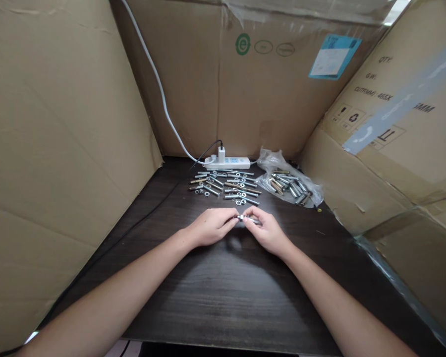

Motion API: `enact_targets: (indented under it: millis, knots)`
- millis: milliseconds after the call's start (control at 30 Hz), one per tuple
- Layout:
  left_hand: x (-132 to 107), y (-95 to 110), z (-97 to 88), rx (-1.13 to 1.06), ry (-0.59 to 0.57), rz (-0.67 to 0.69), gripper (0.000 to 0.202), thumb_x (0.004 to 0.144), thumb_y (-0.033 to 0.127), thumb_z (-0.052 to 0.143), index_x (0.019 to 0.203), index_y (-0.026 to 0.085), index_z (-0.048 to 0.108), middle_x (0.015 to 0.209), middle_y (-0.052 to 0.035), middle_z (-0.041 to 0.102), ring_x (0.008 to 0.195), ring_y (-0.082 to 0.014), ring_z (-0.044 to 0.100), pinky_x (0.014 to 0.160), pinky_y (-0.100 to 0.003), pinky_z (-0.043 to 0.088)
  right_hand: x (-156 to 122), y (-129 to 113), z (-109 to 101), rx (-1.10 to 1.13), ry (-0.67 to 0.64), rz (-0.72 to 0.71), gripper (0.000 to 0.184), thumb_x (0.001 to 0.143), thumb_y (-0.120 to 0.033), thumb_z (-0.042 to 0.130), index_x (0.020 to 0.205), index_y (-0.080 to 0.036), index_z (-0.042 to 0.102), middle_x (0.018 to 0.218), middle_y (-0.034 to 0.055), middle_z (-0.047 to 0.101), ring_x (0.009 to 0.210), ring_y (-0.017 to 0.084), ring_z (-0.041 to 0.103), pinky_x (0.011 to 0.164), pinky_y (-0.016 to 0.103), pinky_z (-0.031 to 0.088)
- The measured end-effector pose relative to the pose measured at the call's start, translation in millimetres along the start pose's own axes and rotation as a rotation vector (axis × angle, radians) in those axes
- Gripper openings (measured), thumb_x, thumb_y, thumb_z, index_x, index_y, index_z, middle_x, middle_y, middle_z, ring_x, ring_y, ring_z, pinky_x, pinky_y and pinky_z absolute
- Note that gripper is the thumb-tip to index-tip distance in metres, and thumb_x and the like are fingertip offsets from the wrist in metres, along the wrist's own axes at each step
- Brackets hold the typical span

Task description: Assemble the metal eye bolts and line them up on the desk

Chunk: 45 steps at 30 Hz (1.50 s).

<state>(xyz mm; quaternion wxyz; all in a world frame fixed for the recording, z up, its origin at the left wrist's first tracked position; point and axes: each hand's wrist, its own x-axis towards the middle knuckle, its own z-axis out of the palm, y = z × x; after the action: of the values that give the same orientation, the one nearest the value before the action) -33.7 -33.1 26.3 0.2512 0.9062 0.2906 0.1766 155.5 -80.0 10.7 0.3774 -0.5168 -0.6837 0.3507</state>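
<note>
Just above the table, my two hands meet around a silvery bolt (252, 220) with a nut (241, 217) near its left end. My left hand (213, 225) pinches the left end between thumb and fingertips. The fingers of my right hand (265, 230) close around the shank beside the nut, and part of the bolt is hidden by them. Beyond my hands lie loose bolts (241, 184) in two groups, some silvery and some brassy, with washers (238, 202) and small rings among them.
A clear plastic bag (271, 161) with several metal sleeves and bolts lies at the back right. Behind the bolts, a white power strip (230, 162) holds a plugged-in charger (221, 154). A black cable (148, 213) crosses the left side. Cardboard walls (186, 74) enclose the dark table (208, 297).
</note>
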Motion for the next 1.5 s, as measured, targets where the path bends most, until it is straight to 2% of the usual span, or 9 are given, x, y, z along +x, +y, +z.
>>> enact_targets:
  millis: [133,367,633,967,1133,1333,1500]
  knots:
    - [-1.1,1.8,-1.7,0.010,0.034,-0.018,0.018,0.092,0.028,0.041,0.102,0.021,0.054,0.092,-0.0003,0.063,0.076,-0.0134,0.057,0.068,-0.023,0.042,0.6,1.5,0.2,-0.021,0.004,0.000,0.019,0.084,-0.036,0.050,0.085,-0.017,0.054,0.063,-0.0032,0.047,0.055,0.010,0.042,0.053,0.021,0.036]
    - [-2.6,0.9,-0.9,0.028,0.058,0.059,0.023,0.090,0.020,0.041,0.109,0.024,0.053,0.104,-0.0010,0.058,0.079,-0.0116,0.057,0.070,-0.022,0.043,1.3,5.5,1.1,-0.029,-0.002,-0.003,0.015,0.083,-0.032,0.050,0.085,-0.017,0.054,0.064,-0.0030,0.050,0.055,0.009,0.043,0.054,0.021,0.037]
    - [-0.5,0.0,0.3,-0.029,0.044,0.013,0.022,0.092,0.024,0.041,0.109,0.023,0.054,0.105,-0.0009,0.064,0.091,-0.0146,0.060,0.077,-0.024,0.044,0.8,6.9,2.0,-0.034,0.006,-0.008,0.019,0.084,-0.035,0.050,0.086,-0.017,0.055,0.063,-0.0032,0.050,0.054,0.010,0.044,0.054,0.021,0.038]
    - [-0.9,-0.6,0.1,-0.018,0.012,-0.002,0.024,0.093,0.029,0.039,0.111,0.023,0.054,0.102,-0.0014,0.066,0.089,-0.0159,0.062,0.077,-0.025,0.044,0.6,7.6,1.7,-0.033,-0.005,-0.008,0.018,0.084,-0.035,0.051,0.088,-0.018,0.055,0.067,-0.0018,0.053,0.057,0.010,0.046,0.055,0.022,0.039]
    - [-0.8,-3.6,1.2,0.020,-0.017,-0.004,0.024,0.094,0.030,0.036,0.108,0.023,0.055,0.097,-0.0009,0.067,0.085,-0.0158,0.062,0.073,-0.024,0.043,0.5,4.1,0.6,-0.045,-0.002,-0.020,0.016,0.084,-0.033,0.051,0.085,-0.017,0.055,0.063,-0.0028,0.051,0.054,0.010,0.044,0.052,0.021,0.037]
    - [-1.2,-2.5,0.1,0.038,-0.046,-0.005,0.028,0.095,0.032,0.032,0.093,0.020,0.058,0.087,-0.0015,0.065,0.079,-0.0148,0.060,0.071,-0.024,0.042,0.0,2.0,0.5,-0.065,0.010,-0.031,0.015,0.082,-0.033,0.052,0.083,-0.018,0.054,0.060,-0.0038,0.049,0.052,0.010,0.043,0.051,0.021,0.036]
    - [-2.1,1.6,-1.7,-0.024,0.041,-0.033,0.025,0.093,0.025,0.035,0.109,0.022,0.054,0.100,-0.0016,0.063,0.086,-0.0146,0.059,0.075,-0.025,0.044,0.9,7.5,1.5,-0.054,0.040,-0.015,0.015,0.080,-0.033,0.052,0.083,-0.018,0.055,0.062,-0.0028,0.052,0.052,0.010,0.045,0.051,0.021,0.037]
